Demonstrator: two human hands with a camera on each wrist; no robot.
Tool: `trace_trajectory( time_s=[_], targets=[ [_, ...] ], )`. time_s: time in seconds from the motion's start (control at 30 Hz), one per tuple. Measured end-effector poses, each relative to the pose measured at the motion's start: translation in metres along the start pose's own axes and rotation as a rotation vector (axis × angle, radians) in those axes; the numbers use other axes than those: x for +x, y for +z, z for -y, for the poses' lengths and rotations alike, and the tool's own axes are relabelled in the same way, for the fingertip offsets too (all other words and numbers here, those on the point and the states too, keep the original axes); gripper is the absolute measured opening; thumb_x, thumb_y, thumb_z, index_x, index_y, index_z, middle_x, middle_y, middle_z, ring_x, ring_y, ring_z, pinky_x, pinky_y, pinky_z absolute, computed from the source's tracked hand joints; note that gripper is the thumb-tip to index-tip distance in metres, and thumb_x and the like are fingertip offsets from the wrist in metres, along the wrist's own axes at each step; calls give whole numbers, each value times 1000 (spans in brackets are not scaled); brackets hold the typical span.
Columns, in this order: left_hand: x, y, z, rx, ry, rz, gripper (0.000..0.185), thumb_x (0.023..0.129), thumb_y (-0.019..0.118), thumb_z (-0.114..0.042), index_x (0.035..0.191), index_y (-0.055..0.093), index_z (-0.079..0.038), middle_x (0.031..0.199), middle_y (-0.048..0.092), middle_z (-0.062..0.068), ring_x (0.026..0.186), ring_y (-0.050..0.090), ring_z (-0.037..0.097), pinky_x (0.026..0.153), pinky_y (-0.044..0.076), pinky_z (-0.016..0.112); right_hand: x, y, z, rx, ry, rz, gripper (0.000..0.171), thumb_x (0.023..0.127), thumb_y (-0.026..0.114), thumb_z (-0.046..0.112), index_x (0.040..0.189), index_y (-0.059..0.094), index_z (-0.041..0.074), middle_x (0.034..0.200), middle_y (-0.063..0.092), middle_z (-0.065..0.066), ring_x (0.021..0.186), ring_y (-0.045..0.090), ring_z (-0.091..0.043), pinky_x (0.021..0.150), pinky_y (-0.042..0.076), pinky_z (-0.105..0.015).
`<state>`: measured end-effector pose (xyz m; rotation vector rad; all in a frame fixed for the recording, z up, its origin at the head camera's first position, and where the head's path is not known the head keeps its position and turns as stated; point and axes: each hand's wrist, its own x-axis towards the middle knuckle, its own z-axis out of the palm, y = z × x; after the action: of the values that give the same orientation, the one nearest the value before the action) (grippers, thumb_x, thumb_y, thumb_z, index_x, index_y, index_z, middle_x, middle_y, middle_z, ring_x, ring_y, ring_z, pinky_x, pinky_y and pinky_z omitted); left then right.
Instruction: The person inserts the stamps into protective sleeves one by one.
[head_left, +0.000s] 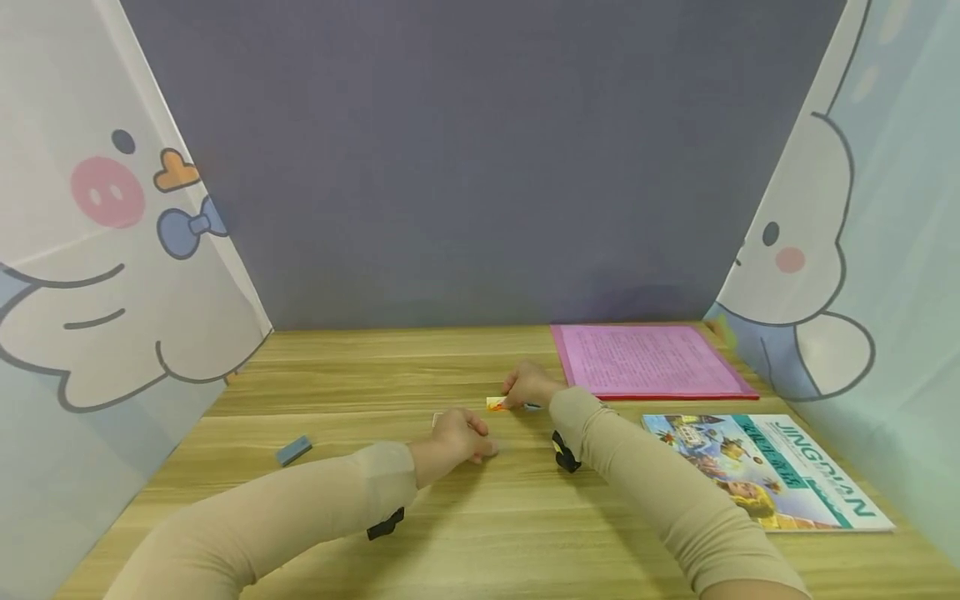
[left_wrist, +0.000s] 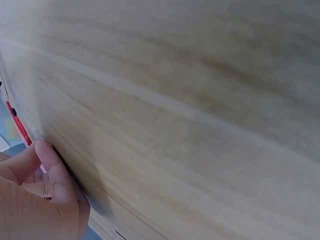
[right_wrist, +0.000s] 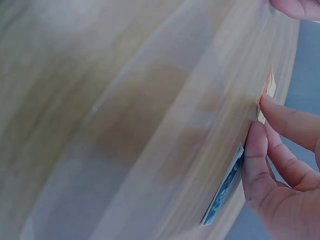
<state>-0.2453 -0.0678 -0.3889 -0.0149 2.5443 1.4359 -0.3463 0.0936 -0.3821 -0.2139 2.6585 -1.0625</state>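
I have the right hand out over the middle of the pale wood-grain tabletop, its thumb and forefinger drawn nearly together on a small flat white, yellow and orange printed piece. The right wrist view shows the fingertips at its edge in what I read as a light pinch, with one corner tilted up off the wood. I judge the step in hand to be placing or adjusting that piece.

Just to its right, close beside the thumb, lies a dark blue printed flat strip; I cannot tell whether the two touch. The left hand rests nearer and to the left, fingers curled in, thumb tip against forefinger; I cannot tell whether it has hold of anything. A thin pale-edged flat piece shows partly past its left side.

As I see it, the next move calls for lowering the raised corner flat and releasing gently, without nudging the blue strip. The blue-grey rectangular block on the left, the pink rectangular printed sheet far right and the glossy white-and-teal illustrated book nearer right are well apart from this and need nothing from me now
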Motion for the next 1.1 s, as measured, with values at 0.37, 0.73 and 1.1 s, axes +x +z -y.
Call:
trace_trajectory(
  time_s=[0.37,0.73,1.1],
  targets=[
    [3,1,1,52,29,9,19,74,79,4,83,63,3,72,63,8,54,60,10,58,58,20,-4,2,4,-42,-13,-33,15,75,80,3,87,71,4,74,65,-2,63,56,-11,63,51,-22],
    [0,-2,-1,70,26,79,12,77,78,2,76,66,2,70,65,8,53,59,8,59,59,19,-5,5,3,2,-11,-26,13,74,78,-3,80,69,3,69,63,-2,60,56,-12,62,55,-24],
    [6,-4,3,-33,19,143,7,83,71,1,82,64,4,72,62,8,58,58,11,63,61,24,-7,8,4,61,-11,-41,9,77,77,0,84,71,3,74,70,-5,62,63,-13,63,58,-24]
  ],
)
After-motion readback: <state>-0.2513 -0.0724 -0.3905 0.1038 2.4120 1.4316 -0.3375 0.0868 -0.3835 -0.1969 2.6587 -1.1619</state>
